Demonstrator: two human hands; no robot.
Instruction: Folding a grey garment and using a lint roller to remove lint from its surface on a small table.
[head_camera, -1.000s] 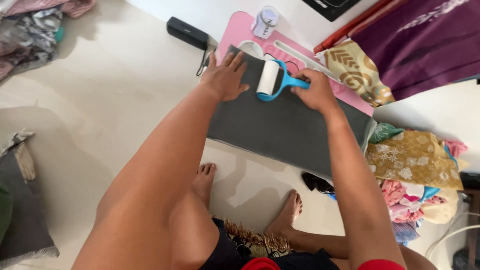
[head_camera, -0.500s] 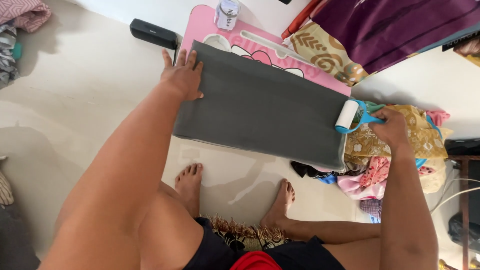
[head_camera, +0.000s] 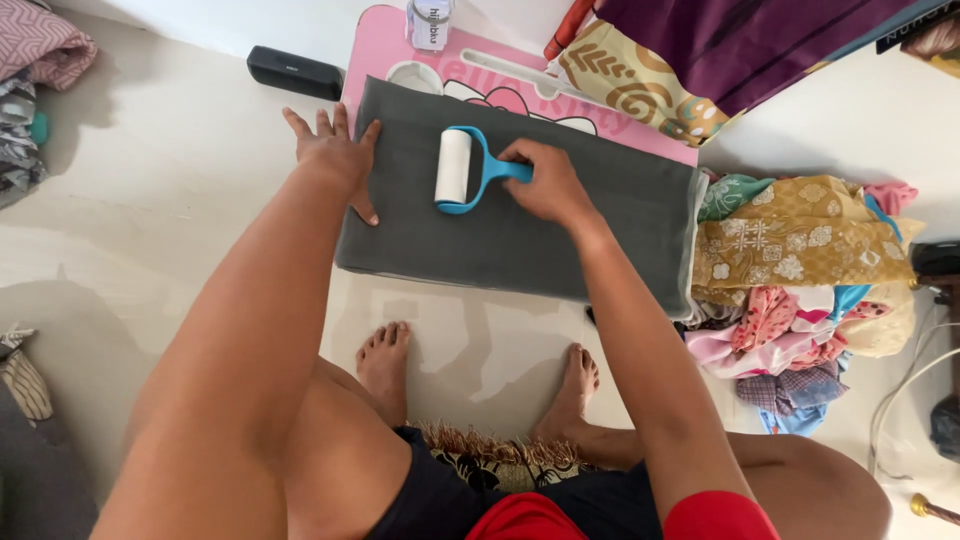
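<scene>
1. The right hand was closed around the blue handle of a lint roller, whose white drum lay on the grey cloth.
2. The left hand lay open, fingers spread, pressing the cloth's left edge.
3. Beyond, a pink table carried the cloth.

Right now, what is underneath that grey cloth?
The grey cloth lies over a pink board whose far edge, with white cartoon art, sticks out beyond it. The rest of the board, and any legs or supports, is covered.
</scene>
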